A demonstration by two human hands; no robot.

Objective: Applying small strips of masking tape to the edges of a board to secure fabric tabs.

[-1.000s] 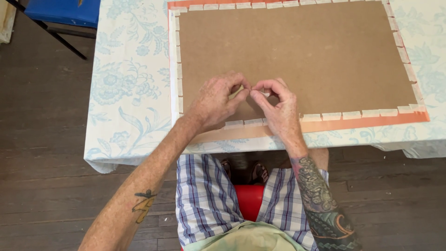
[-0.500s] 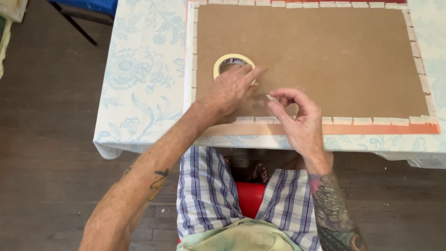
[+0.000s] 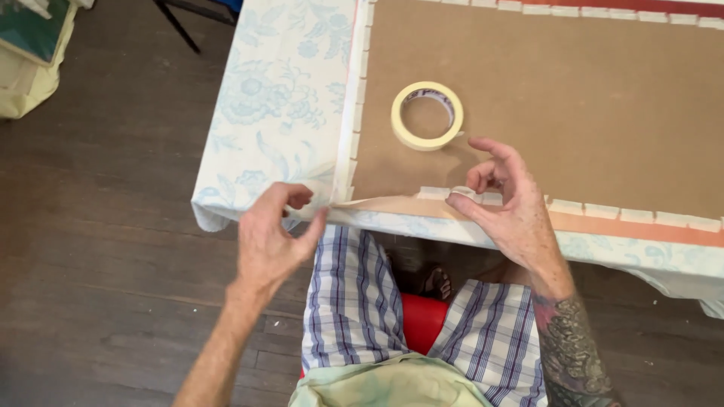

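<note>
Matt brown board (image 3: 603, 113); cream paper tape roll (image 3: 427, 115); floral cloth (image 3: 279, 98); dark wood floor (image 3: 113, 264).

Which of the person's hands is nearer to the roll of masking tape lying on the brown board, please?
Right. The right hand is just below the roll of masking tape; the left hand is farther off at the board's near-left corner.

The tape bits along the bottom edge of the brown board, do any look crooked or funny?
Mostly no. The small tape pieces sit in a neat row. Only near the corner, a long strip of tape stretches loose between the left hand and right hand, not pressed flat on the brown board.
</note>
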